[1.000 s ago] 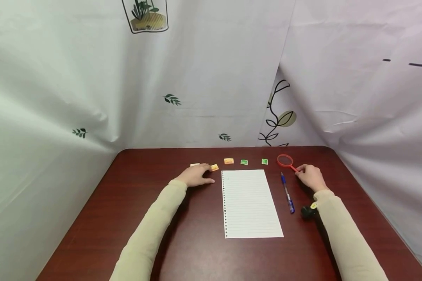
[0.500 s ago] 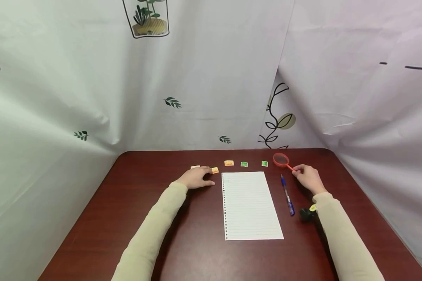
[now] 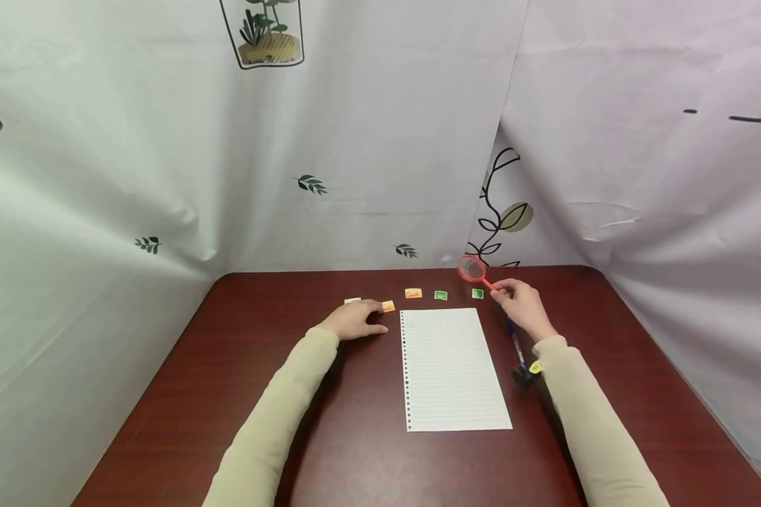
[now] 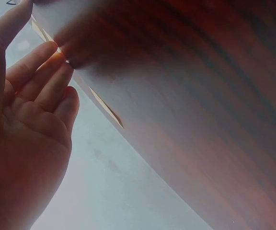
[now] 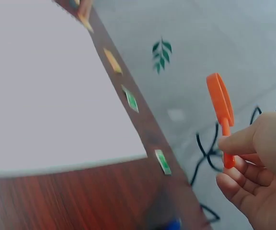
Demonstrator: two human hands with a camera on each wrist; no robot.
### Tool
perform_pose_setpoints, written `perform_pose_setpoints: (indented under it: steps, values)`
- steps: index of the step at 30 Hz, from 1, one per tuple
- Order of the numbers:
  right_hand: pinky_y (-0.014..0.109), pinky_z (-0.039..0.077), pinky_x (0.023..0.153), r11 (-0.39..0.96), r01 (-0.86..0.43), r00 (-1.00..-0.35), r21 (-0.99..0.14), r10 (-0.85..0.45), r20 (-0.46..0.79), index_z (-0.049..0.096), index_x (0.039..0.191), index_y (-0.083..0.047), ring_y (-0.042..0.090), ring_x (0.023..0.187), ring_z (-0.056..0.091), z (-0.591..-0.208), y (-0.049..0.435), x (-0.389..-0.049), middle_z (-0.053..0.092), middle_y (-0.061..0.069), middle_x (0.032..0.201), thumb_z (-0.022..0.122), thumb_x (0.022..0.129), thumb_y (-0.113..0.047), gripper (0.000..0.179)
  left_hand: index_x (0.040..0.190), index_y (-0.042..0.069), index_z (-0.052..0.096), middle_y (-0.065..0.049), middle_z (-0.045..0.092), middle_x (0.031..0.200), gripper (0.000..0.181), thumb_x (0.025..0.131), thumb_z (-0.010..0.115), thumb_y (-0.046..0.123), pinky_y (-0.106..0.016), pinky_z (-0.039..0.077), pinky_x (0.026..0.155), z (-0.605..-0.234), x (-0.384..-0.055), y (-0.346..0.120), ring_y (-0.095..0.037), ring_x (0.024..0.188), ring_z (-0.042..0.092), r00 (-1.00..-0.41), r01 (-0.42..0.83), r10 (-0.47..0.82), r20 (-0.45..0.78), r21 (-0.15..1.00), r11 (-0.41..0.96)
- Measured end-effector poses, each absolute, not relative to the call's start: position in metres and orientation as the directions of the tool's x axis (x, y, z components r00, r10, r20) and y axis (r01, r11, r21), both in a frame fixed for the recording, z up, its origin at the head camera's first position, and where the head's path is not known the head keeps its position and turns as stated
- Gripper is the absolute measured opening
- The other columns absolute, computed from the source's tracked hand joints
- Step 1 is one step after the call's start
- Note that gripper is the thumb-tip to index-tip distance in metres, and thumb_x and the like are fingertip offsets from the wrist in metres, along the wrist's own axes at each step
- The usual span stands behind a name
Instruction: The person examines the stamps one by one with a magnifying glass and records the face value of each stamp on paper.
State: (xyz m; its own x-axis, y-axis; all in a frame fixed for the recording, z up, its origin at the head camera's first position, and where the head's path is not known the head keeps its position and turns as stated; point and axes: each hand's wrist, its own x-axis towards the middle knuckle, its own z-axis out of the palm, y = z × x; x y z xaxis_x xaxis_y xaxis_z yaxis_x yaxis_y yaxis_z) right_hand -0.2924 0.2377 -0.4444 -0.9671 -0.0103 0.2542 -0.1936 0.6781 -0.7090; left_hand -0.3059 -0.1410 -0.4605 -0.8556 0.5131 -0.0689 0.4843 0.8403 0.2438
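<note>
My right hand [image 3: 523, 308] pinches the handle of a red magnifying glass [image 5: 219, 98] between thumb and fingers. In the head view its round lens is raised near the table's back edge, just up and left of a green stamp [image 3: 478, 293]. My left hand [image 3: 354, 320] rests on the table with fingers extended and thumb apart. Its fingertips touch or nearly touch an orange stamp [image 3: 388, 306]. A paler stamp [image 3: 351, 301] is partly hidden behind that hand. Between the hands lie another orange stamp [image 3: 413, 293] and a second green stamp [image 3: 440, 296].
A lined, hole-punched sheet of paper [image 3: 454, 370] lies mid-table. Right of it, a blue pen [image 3: 515, 339] is partly covered by the right hand and a dark object [image 3: 523, 376] at the wrist. A printed white curtain [image 3: 380, 141] hangs behind the table [image 3: 228, 366].
My right hand has moved left and lifted the magnifying glass from the table's right side toward the right-hand green stamp. The left hand has stayed in place.
</note>
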Motion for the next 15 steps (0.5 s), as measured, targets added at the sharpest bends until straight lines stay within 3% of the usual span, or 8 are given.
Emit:
perform_pose_setpoints:
  steps: [15]
  values:
    - [0.028, 0.045, 0.066, 0.555, -0.247, -0.967, -0.794, -0.084, 0.241, 0.07, 0.107, 0.002, 0.02, 0.078, 0.058, -0.449, 0.152, -0.294, 0.065, 0.01, 0.09, 0.069, 0.095, -0.01, 0.016, 0.135, 0.009, 0.063, -0.011, 0.056, 0.143, 0.055, 0.095, 0.069, 0.046, -0.04, 0.043, 0.108, -0.462, -0.308, -0.142, -0.025, 0.134, 0.052, -0.846, 0.498, 0.529, -0.063, 0.258, 0.828]
